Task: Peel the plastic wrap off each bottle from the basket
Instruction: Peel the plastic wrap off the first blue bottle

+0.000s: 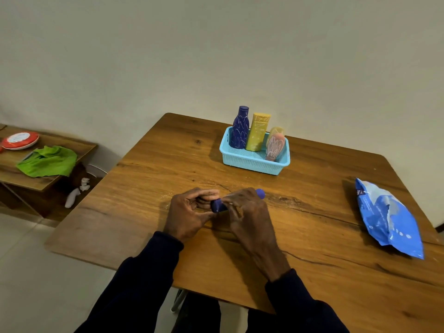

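— Where is the bottle being held?
— The blue bottle (pixel 218 205) is lying crosswise low over the table (pixel 149 188), with its ends pointing to 8 and 2 o'clock. The right hand (pixel 249 219) is wrapping its middle and the left hand (pixel 189 212) is pinching the 8 o'clock end.
— And the basket?
— The basket (pixel 252 162) is sitting at 1 o'clock from the hands, holding 3 bottles.

A warm brown wooden table (pixel 168 164) shows dark grain streaks. The plastic mesh basket (pixel 252 162) is pale turquoise. Its tall navy bottle (pixel 240 128) carries thin white zigzag lines, the rectangular bottle (pixel 258 133) is mustard yellow, and the oval peach-pink bottle (pixel 275 143) has white lines too. The small dark blue bottle (pixel 218 205) looks plain. The crinkled plastic packet (pixel 389 219) is bright blue with white patches.
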